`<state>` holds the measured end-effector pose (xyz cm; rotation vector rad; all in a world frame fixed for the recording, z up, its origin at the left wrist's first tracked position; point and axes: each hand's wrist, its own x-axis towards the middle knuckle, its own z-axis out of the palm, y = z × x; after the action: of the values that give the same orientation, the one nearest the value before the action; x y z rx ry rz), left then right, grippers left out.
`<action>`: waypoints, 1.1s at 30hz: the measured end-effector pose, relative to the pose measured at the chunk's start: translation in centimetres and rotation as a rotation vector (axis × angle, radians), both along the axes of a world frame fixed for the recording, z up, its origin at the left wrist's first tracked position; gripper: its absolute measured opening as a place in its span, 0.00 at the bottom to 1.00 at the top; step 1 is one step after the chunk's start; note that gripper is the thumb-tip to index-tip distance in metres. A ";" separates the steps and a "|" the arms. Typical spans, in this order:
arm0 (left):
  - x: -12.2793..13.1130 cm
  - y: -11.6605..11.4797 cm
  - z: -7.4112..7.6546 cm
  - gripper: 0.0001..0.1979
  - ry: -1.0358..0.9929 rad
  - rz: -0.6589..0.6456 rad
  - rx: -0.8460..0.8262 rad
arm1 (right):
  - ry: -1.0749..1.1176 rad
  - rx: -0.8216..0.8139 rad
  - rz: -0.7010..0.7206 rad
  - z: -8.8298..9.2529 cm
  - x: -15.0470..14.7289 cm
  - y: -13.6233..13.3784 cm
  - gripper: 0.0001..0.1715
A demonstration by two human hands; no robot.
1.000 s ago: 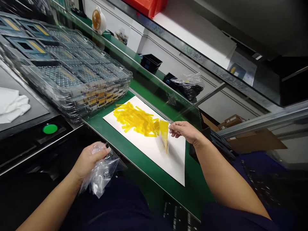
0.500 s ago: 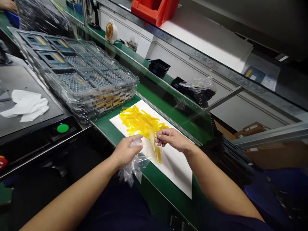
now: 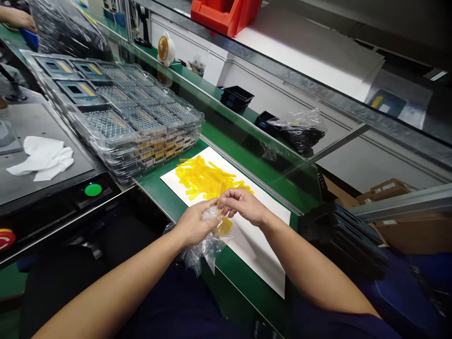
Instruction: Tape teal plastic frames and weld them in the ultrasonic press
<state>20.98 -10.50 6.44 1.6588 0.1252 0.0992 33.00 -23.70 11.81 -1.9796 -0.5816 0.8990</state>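
Clear plastic (image 3: 205,248), glossy, crumpled and loosely bunched

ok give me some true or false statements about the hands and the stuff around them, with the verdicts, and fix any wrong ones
1. The left hand holds crumpled clear plastic. True.
2. The right hand is far away from the left hand. False: the fingertips of both are close together.
3. The heap of yellow strips lies in a red bin. False: it lies on a white sheet.
4. A stack of clear trays stands to the left of the white sheet in the picture. True.
5. The round button is blue. False: it is green.
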 end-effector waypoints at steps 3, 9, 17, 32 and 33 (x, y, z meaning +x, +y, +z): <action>-0.1 0.0 0.3 0.27 -0.002 -0.014 -0.002 | -0.026 -0.035 -0.027 0.3 0.1 0.4 0.18; -0.1 0.2 -0.3 0.23 0.020 0.002 -0.062 | -0.057 -0.131 -0.017 1.0 0.1 1.4 0.08; 0.1 0.1 -1.2 0.19 0.039 0.111 -0.221 | 0.170 0.016 0.001 0.6 0.1 1.8 0.10; 0.3 0.9 -1.7 0.14 0.090 0.281 -0.441 | -0.214 0.007 -0.193 -0.2 2.2 0.2 0.10; 0.2 1.2 -1.6 0.15 0.093 0.287 -0.488 | -0.213 -0.007 -0.204 -0.6 2.7 -0.2 0.11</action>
<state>21.21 -9.35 4.80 1.1499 0.4249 0.1925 35.65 -23.86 11.18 -2.1124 -0.4835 0.5706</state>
